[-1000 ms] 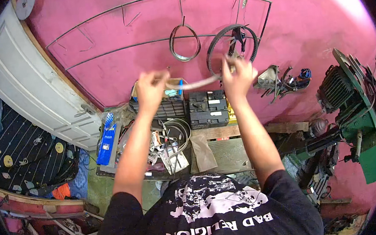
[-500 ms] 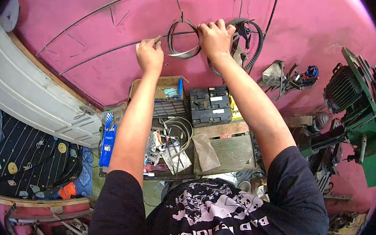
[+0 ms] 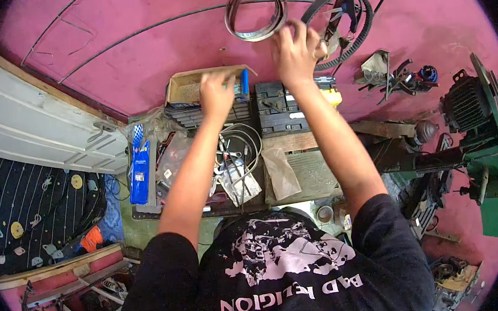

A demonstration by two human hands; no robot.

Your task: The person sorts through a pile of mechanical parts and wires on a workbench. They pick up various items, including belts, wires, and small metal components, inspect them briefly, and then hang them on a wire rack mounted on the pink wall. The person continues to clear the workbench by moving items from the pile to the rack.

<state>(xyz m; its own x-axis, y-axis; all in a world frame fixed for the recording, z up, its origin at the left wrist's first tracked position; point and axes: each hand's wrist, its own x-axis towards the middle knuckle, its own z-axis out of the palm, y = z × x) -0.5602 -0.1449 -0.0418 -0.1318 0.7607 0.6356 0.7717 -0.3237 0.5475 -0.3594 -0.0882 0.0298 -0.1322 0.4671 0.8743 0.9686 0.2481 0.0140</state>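
A coil of thin metal bands (image 3: 232,25) hangs against the pink wall from a wire rack (image 3: 131,32). My right hand (image 3: 296,56) is raised at the coil's lower right edge, its fingers apart and slightly bent. Whether the fingertips touch the bands I cannot tell. Just right of that hand hangs a black ribbed belt (image 3: 366,29). My left hand (image 3: 217,96) is lower, over the front of an open cardboard box (image 3: 187,90); it looks empty, thumb and fingers apart, a little blurred.
Black batteries (image 3: 281,121) stand right of the box. Tools, cables and a plastic bag (image 3: 282,173) lie on the worktable, with a blue package (image 3: 140,180) at its left. A green machine with a motor (image 3: 467,107) stands right; a white door (image 3: 45,126) is left.
My left hand has come down and right, away from the coil to above the box. The band end that stuck out across the coil no longer shows. The view has shifted.
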